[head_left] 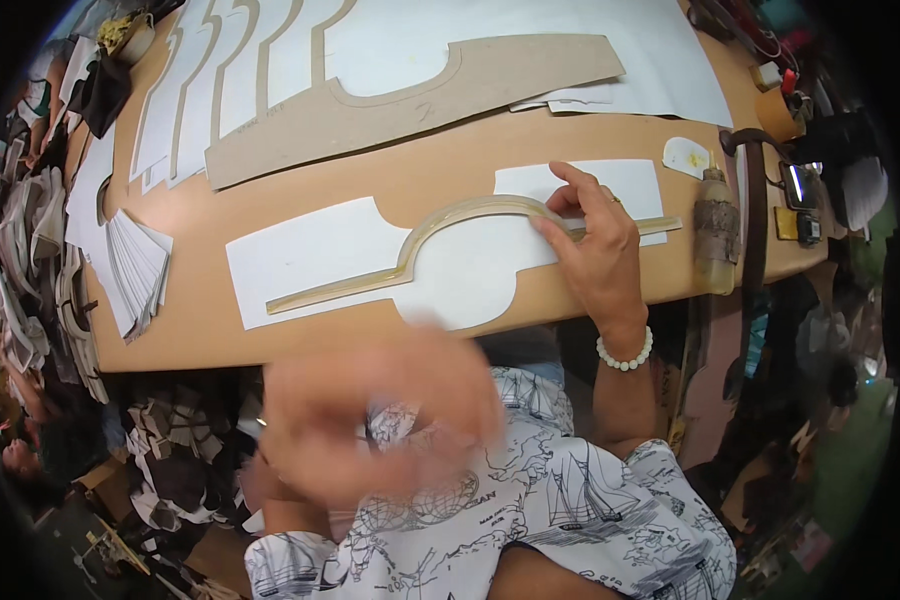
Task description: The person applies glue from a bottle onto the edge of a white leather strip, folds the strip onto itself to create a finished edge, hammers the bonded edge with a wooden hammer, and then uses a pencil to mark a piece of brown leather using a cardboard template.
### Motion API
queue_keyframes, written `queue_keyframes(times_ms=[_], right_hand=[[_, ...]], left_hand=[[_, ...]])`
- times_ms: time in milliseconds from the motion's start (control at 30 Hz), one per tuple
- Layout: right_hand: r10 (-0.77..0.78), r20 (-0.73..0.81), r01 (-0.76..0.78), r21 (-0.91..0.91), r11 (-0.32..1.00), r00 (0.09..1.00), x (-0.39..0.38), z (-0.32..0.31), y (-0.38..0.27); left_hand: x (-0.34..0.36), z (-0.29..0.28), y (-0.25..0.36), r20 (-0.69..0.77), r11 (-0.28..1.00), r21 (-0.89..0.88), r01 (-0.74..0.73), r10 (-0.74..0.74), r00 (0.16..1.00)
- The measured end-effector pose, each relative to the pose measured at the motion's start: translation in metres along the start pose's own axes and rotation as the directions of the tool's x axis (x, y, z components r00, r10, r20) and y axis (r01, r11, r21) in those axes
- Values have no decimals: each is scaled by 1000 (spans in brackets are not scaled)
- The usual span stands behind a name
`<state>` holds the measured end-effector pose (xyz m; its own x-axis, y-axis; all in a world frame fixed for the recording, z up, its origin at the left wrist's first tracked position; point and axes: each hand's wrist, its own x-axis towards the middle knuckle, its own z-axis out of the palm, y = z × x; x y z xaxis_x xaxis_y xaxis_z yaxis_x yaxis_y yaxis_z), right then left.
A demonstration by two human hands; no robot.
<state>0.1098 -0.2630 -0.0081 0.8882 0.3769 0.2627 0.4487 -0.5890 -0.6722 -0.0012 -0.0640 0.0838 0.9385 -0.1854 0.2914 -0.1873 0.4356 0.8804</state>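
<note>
A narrow tan strip with an arched middle (pixel 335 290) lies across white flat pieces (pixel 305 240) near the table's front edge. It looks glossy, as if coated. My right hand (pixel 600 235) has thumb and fingers closed around the strip at the right end of its arch, the index finger raised. My left hand (pixel 385 415) is in front of the table edge, close to my body and smeared by motion. Its fingers cannot be made out. Beneath the arch, a rounded white piece (pixel 465 275) reaches the table edge.
Behind lies a large grey-brown cardboard template (pixel 410 110) with several curved strips (pixel 265 60) on white sheets. A wrapped squeeze bottle (pixel 715 235) stands at right, near a small white dish-like piece (pixel 686 155). Fanned white pieces (pixel 130 275) lie at left.
</note>
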Motion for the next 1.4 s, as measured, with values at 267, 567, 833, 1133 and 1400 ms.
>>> queue_keyframes(times_ms=[267,567,833,1133,1400], right_hand=[[-289,-132,297,41,954,948,3,-17,-21],[-433,-211,456,76,887,877,0,-21,-22],[-538,-351,554,-61,830,767,-15,-6,-34],[-411,99,421,-127,898,906,-57,42,-40],[-426,-233,455,85,887,874,-78,22,-18]], left_hand=[[60,-73,-21,-145,613,570,548,-581,801],[63,-74,-15,24,558,-20,830,-829,558],[58,-72,35,-153,674,438,594,-596,789],[29,-34,35,159,155,974,-163,41,986],[-20,-31,-54,190,-78,980,-181,127,973]])
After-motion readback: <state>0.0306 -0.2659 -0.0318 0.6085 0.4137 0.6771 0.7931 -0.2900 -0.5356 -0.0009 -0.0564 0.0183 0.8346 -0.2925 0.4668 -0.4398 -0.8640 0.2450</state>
